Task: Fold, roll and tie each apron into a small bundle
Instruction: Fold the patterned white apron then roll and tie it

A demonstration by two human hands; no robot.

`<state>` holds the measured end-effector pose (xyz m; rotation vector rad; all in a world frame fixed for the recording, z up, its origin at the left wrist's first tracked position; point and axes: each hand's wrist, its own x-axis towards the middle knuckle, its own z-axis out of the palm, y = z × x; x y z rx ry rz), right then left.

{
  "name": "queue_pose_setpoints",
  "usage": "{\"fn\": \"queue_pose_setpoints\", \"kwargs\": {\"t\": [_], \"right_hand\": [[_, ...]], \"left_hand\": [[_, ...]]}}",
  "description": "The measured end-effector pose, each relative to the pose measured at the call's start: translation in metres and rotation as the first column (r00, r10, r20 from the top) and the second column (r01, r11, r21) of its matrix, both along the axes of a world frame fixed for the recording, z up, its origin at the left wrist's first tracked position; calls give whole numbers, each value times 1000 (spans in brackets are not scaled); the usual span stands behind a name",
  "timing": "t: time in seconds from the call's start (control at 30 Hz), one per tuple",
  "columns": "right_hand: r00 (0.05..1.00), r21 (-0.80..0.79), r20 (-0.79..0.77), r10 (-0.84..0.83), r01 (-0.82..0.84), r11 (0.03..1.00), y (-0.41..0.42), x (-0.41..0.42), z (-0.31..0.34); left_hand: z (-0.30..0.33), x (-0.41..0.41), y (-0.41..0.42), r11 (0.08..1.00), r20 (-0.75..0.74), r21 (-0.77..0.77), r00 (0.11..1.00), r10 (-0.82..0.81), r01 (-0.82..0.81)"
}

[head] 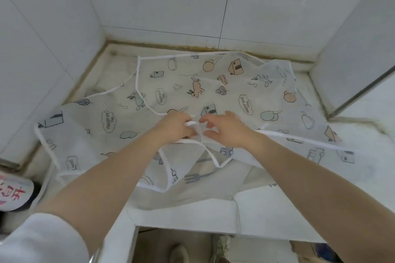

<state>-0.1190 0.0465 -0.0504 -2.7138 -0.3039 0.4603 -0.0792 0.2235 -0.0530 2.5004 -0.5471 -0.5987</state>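
Fingers of both hands pinch the white strap at frame centre.
Left hand and right hand curl round it, nearly touching, over the printed apron spread across the worn countertop, tiled wall behind.

The apron, printed with cartoon rabbits, houses and leaves, carries small cloud-shaped bubbles that read "Happy and free"; the wording is clear on three of them, near the left, the middle and the right of the cloth. At the left edge a white container bears red characters, cut off by the frame and too blurred to read.
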Motion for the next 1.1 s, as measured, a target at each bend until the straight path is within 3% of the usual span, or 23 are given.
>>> {"fn": "queue_pose_setpoints", "kwargs": {"t": [0.1,0.17,0.23,0.3,0.4,0.57,0.7,0.77,0.83,0.93,1.03,1.1], "right_hand": [[999,-13,-10,-51,51,999,8,11,-15],[982,-60,18,-190,191,980,-1,19,-21],[928,-42,35,-372,373,927,-13,26,-25],[876,-23,36,-482,483,875,-21,31,-25],[852,-21,50,-521,522,853,-22,37,-21],[896,-6,120,-427,431,902,-19,39,-16],[990,38,-48,-135,137,990,-13,26,-13],[990,91,-134,-49,62,994,2,17,-21],[987,132,-143,-79,98,986,15,12,-29],[984,84,-114,-134,144,986,17,4,-37],[969,106,-192,-153,175,979,0,-6,-41],[947,112,-299,-119,158,981,-16,-13,-40]], "left_hand": [[-1,-1,4,984,198,106,973,121,-144],[-1,-7,15,958,235,31,934,270,-284],[-2,-16,21,876,56,-161,882,469,-455],[-4,-24,22,797,-199,-259,837,509,-546],[-8,-32,17,833,-372,-283,855,362,-476],[-8,-27,19,949,-401,-161,897,188,-271],[-15,-10,65,975,-419,198,890,178,-101],[-21,-7,81,897,-358,443,918,172,5],[-29,-5,84,798,-286,601,945,162,46],[-40,-6,71,807,-195,590,962,189,-39],[-39,-16,39,897,-67,392,966,250,-205],[-38,-22,16,938,-76,268,966,246,-218]]}}
